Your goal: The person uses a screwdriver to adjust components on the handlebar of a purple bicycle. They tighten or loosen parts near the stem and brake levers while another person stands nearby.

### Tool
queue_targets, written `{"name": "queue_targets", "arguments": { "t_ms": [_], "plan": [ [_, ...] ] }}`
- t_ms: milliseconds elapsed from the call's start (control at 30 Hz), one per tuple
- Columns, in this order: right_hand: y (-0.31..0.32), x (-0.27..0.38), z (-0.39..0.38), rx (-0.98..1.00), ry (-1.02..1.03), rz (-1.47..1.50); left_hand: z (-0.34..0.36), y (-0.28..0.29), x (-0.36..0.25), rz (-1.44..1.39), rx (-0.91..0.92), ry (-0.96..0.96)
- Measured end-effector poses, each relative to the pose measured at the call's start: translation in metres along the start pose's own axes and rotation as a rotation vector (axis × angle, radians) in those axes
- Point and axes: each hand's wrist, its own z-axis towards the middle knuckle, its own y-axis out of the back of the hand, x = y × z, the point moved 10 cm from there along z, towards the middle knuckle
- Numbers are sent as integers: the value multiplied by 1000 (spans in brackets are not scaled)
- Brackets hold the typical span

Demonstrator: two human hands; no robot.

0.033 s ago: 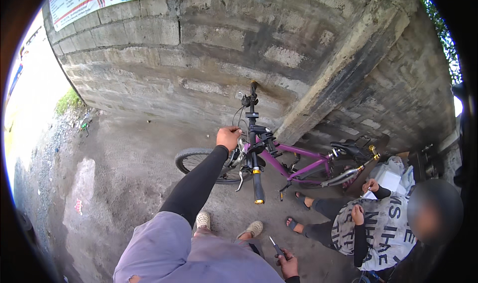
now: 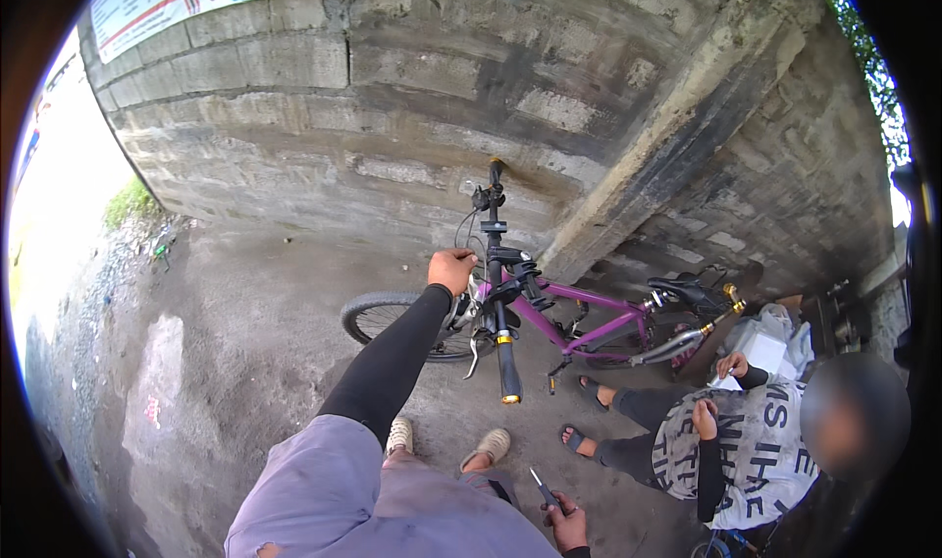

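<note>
A purple bicycle stands beside the wall, its handlebar turned across the middle of the view. My left hand reaches to the front of the handlebar, fingers pinched together beside the thin black cables. What lies between those fingertips is too small to make out. Low in the view, my right hand is closed around a slim tool with a dark handle and a narrow pale metal end, held away from the bicycle. A brake lever and the front wheel show near my left forearm.
A concrete block wall with a slanting post rises behind the bicycle. At the right, another person sits close to the rear wheel, hands raised in front. Behind that person lie white plastic bags. Rough ground spreads leftward.
</note>
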Motion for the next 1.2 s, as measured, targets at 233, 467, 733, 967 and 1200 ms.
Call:
{"name": "queue_targets", "arguments": {
  "t_ms": [233, 467, 733, 967, 1200],
  "plan": [
    [8, -8, -61, -124, -138, -333, 40, -54, 30, 221, 143, 106],
    [-4, 14, -55, -97, -92, -355, 41, -45, 17, 321, 227, 142],
    [-11, 43, -13, -35, -16, -122, 55, -47, 33, 303, 229, 150],
    [5, 39, -35, -128, -50, -158, 25, -34, -24, 253, 75, -19],
    [19, -28, -30, -198, -31, -263, -106, -86, -173, -9, 311, -338]
  ]
}}
